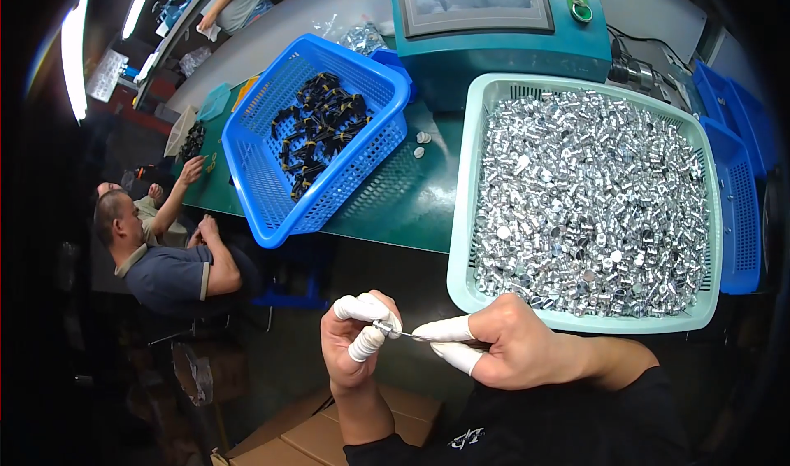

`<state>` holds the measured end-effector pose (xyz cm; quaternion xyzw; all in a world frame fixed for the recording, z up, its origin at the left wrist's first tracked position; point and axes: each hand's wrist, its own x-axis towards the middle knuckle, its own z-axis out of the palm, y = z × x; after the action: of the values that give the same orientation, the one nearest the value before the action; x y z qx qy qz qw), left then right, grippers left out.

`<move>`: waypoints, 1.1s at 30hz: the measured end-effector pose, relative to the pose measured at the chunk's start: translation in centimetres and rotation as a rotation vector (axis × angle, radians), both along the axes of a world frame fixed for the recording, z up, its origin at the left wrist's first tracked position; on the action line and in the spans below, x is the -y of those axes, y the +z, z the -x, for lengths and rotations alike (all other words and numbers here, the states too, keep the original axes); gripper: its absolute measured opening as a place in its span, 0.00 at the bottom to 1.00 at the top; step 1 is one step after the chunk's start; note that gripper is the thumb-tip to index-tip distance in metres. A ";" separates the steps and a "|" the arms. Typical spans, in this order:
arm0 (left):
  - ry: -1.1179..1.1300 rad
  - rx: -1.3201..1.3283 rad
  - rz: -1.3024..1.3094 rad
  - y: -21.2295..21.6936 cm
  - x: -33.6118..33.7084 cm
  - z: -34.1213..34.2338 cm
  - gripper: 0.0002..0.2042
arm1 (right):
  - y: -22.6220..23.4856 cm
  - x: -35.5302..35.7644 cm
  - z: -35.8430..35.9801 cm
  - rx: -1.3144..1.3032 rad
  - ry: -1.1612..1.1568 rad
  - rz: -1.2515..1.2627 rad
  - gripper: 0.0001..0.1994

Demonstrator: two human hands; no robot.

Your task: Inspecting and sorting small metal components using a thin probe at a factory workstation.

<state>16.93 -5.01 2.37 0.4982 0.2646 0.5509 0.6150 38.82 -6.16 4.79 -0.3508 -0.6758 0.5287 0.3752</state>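
My left hand (pixel 350 351), with white finger cots on its fingertips, pinches a small silver metal fitting (pixel 384 328). My right hand (pixel 518 347), also wearing white finger cots, pinches a thin metal pin (pixel 408 335) between thumb and forefinger. The pin's left end meets the fitting; whether it sits inside cannot be made out. Both hands are held up in front of my body, short of the table edge. Just beyond my right hand stands a mint-green basket (pixel 457 248) heaped with similar silver fittings (pixel 592 202).
On the green table (pixel 395 211), a blue basket (pixel 247 207) holds black pieces with yellow ends (pixel 321 124). Behind stands a teal machine (pixel 502 54) with a screen. Blue trays (pixel 736 219) lie at far right. Cardboard (pixel 329 437) is below; a co-worker (pixel 169 260) sits left.
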 end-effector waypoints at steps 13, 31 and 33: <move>0.677 -1.131 -0.436 -10.6 -12.0 0.4 0.05 | -0.8 2.7 -3.1 0.072 -0.311 -0.180 0.11; 0.602 -0.714 -0.151 -6.1 -7.7 -1.6 0.08 | -0.6 2.3 -3.6 0.018 -0.344 -0.150 0.11; 0.556 -0.589 -0.214 -4.1 -5.6 -2.7 0.11 | -0.3 2.4 -3.6 0.029 -0.300 -0.134 0.10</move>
<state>19.61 0.61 -1.78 0.6052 0.4950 0.5543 0.2855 42.42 -8.56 4.46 -0.4297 -0.6550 0.4151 0.4627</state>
